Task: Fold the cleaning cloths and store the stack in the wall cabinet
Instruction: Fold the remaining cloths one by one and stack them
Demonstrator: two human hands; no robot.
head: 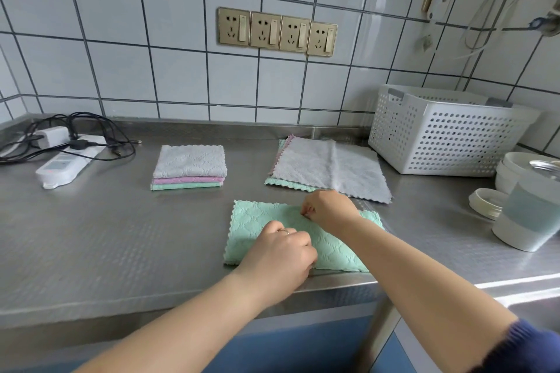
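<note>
A green cloth [254,227], folded once into a rectangle, lies on the steel counter [121,245] near its front edge. My left hand [281,254] pinches the cloth near its front edge. My right hand [328,209] pinches the cloth at its far edge. Behind and to the left sits a stack of three folded cloths [189,165]: grey on top, pink, then green. Behind and to the right lies a pile of unfolded cloths [330,168] with a grey one on top, pink and green edges showing beneath. No wall cabinet is in view.
A white perforated basket [448,133] stands at the back right. White bowls [521,169], a lid [485,203] and a pale cup [527,215] sit at the right edge. A power strip with a charger and black cables [66,148] lies at the back left. Wall sockets [277,32] are above.
</note>
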